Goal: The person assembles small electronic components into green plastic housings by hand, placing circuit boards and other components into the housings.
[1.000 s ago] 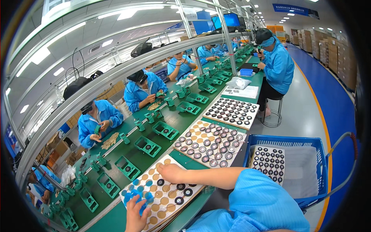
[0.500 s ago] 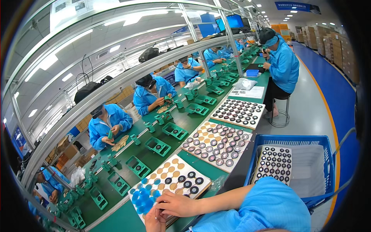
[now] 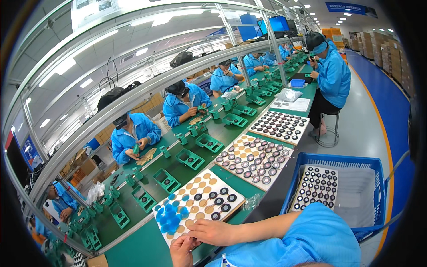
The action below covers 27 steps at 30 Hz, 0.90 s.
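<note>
At the near edge of a white board (image 3: 240,194), my two hands meet with their fingertips together. My left hand (image 3: 181,252) pinches a small dark part, mostly hidden by the fingers. The right hand (image 3: 214,232) reaches in from the right, its fingers closed over the same spot; what they grip is not clear. On this board lie rows of tan discs (image 3: 204,184), a loose heap of translucent blue round films (image 3: 170,217) at the left, and several black ring-shaped parts (image 3: 226,208) at the right.
Beyond stand a second board with round parts (image 3: 271,171) and a third board (image 3: 278,126). A blue basket (image 3: 378,178) at right holds another board. Green plastic housings (image 3: 190,159) line the green bench. Co-workers in blue sit across, and another person (image 3: 331,73) sits far right.
The whole view has shifted slightly, so the bench appears further right. My left hand has turned and come closer under the right fingertips, which are now drawn together.
</note>
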Available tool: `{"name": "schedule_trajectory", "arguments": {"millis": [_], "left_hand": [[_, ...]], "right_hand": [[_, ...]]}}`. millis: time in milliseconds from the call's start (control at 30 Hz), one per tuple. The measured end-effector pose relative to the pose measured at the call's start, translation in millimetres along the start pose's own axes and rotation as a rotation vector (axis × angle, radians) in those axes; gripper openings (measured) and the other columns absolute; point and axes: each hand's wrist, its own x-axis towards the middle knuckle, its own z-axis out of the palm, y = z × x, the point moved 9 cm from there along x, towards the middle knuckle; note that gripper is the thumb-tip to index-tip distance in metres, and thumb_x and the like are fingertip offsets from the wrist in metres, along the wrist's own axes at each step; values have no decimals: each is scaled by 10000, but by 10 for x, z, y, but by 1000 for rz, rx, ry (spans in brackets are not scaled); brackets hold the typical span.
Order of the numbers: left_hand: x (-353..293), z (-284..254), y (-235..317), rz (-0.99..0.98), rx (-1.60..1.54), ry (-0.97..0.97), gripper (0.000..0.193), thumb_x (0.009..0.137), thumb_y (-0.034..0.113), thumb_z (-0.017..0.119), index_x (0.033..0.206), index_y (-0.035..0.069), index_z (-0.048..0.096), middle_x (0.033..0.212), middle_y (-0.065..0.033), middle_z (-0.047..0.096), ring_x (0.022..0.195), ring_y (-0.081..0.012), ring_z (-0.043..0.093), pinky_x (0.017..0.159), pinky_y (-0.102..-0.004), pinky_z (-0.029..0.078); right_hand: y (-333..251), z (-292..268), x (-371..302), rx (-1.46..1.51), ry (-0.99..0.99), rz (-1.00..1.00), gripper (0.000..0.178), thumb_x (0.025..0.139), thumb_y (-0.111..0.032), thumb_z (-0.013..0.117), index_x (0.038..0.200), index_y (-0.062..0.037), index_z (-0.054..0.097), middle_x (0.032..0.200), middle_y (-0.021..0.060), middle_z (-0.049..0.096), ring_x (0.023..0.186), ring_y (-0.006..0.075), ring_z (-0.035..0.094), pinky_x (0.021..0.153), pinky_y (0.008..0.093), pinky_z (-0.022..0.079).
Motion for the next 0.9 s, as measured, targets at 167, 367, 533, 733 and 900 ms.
{"name": "schedule_trajectory", "arguments": {"millis": [167, 367, 533, 733, 900], "left_hand": [[-67, 16, 33, 81, 130, -1, 224, 908, 168, 524, 987, -28, 599, 891, -79, 622, 746, -137, 582, 716, -261, 474], [-204, 52, 124, 122, 214, 34, 185, 895, 130, 538, 968, -26, 604, 895, -79, 619, 768, -135, 572, 706, -280, 469], [-205, 208, 334, 208, 265, 140, 107, 884, 55, 539, 843, -22, 601, 764, -5, 584, 697, -53, 508, 641, -182, 413], [-23, 230, 409, 244, 325, 116, 104, 865, 84, 567, 852, -10, 609, 776, 7, 578, 700, -51, 472, 655, -206, 384], [67, 167, 251, 151, 127, 62, 112, 874, 104, 562, 865, 0, 604, 812, -4, 590, 748, -53, 488, 701, -200, 388]], "right_hand": [[-89, -137, 19, 39, -27, 20, 313, 730, -72, 585, 1036, -28, 533, 1073, 135, 492, 970, 282, 504, 759, 332, 492], [-88, -62, -41, 110, -76, 75, 322, 747, -69, 564, 1068, -65, 542, 1061, 130, 494, 977, 294, 508, 770, 356, 488], [-20, -215, -16, 105, -36, 61, 366, 757, -83, 565, 1122, -69, 536, 1036, 97, 527, 955, 273, 519, 800, 338, 468], [280, -191, -25, 346, 1, 203, 402, 744, -30, 637, 1129, -35, 524, 1093, 130, 554, 956, 312, 530, 834, 368, 446], [634, 191, -266, 1134, -48, 691, 389, 824, -2, 583, 1205, -28, 512, 1131, 71, 549, 1014, 160, 544, 891, 295, 437]]}}
